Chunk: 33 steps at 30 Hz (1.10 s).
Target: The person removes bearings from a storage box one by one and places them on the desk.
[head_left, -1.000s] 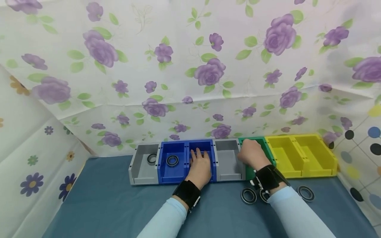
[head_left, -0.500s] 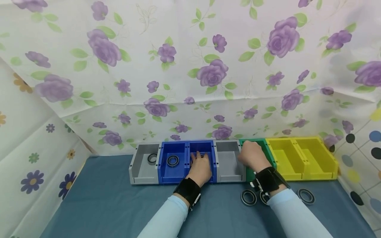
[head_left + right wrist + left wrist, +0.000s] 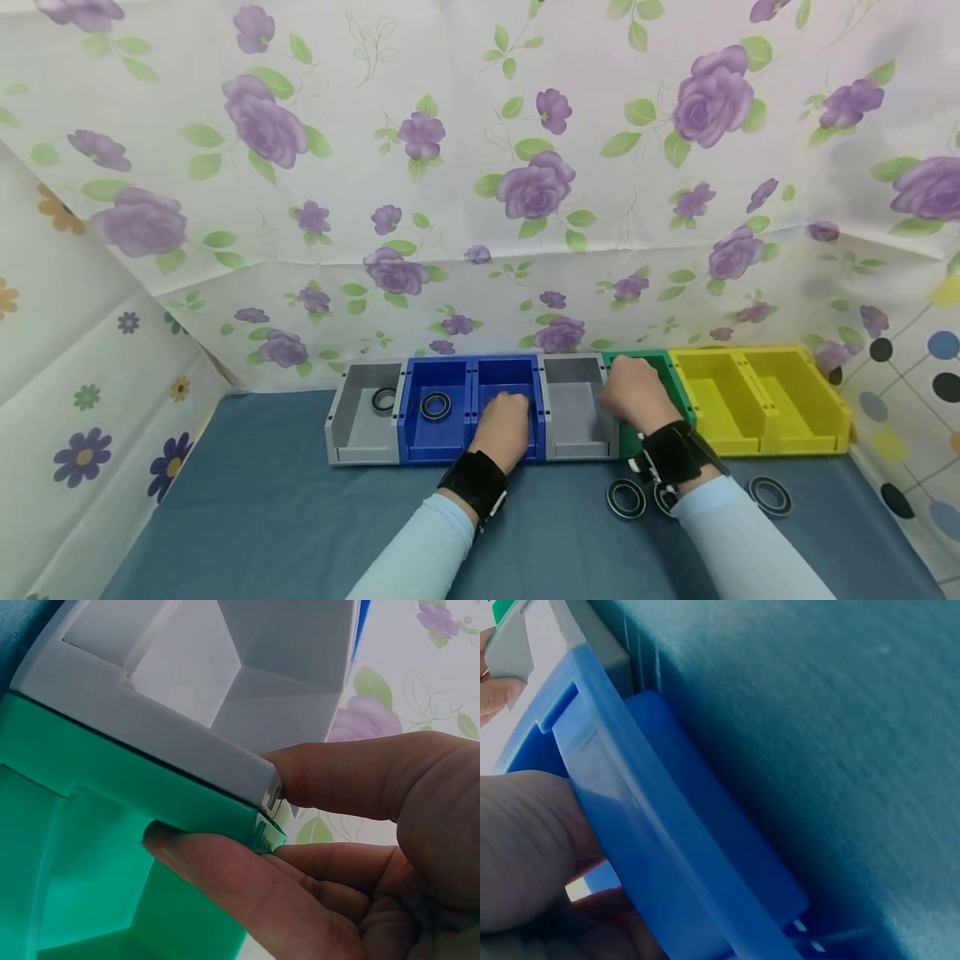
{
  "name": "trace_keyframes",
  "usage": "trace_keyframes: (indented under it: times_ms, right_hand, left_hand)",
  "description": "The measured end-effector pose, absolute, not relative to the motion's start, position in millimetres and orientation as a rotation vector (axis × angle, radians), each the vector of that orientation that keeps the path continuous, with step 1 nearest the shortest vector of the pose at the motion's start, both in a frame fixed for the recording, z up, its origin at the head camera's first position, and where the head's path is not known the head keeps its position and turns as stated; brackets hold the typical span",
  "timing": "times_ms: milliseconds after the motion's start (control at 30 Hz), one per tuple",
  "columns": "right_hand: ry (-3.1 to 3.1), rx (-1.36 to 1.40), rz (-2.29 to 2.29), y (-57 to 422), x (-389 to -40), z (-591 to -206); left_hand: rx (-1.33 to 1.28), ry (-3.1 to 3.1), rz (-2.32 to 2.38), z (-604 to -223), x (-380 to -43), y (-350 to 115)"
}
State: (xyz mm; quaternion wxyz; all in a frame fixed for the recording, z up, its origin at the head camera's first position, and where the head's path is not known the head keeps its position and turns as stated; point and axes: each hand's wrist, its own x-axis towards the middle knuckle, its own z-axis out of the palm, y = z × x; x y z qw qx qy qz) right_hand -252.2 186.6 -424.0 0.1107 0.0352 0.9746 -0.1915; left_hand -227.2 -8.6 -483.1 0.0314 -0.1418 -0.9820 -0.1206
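Observation:
My left hand (image 3: 504,427) is down in the right-hand blue bin (image 3: 506,367), its fingers now curled over the spot where a ball bearing showed earlier. That bearing is hidden by the hand. The left wrist view has the thumb side of the hand inside the blue bin's front wall (image 3: 652,825). My right hand (image 3: 636,392) pinches the touching side walls of the grey bin (image 3: 150,712) and the green bin (image 3: 97,862) at their corner, one digit on each side.
Another bearing (image 3: 436,418) lies in the left blue bin, and one more bearing (image 3: 383,389) in the far-left grey bin (image 3: 363,456). Two yellow bins (image 3: 720,443) end the row at right. In front, bearings (image 3: 626,516) (image 3: 769,512) lie on the blue cloth (image 3: 300,533), one partly behind the right wrist.
My left fingers, spread over the bearing before, have curled in, and the bearing has gone out of sight. The right hand keeps its place on the bin walls.

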Motion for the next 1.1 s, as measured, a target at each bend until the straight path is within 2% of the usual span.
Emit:
trace_keyframes:
  times_ms: [400,767,1100]
  right_hand:
    - [2.856,0.113,-0.570,188,-251,-426]
    - [2.864,0.083,-0.578,188,-251,-425]
    - [2.871,0.080,-0.588,188,-249,-424]
  left_hand:
    - [-0.414,-3.019,-0.330,-483,-220,-9]
    - [-0.366,-2.781,-0.675,-455,-197,-22]
    - [-0.477,-2.586,-0.901,-439,-169,-31]
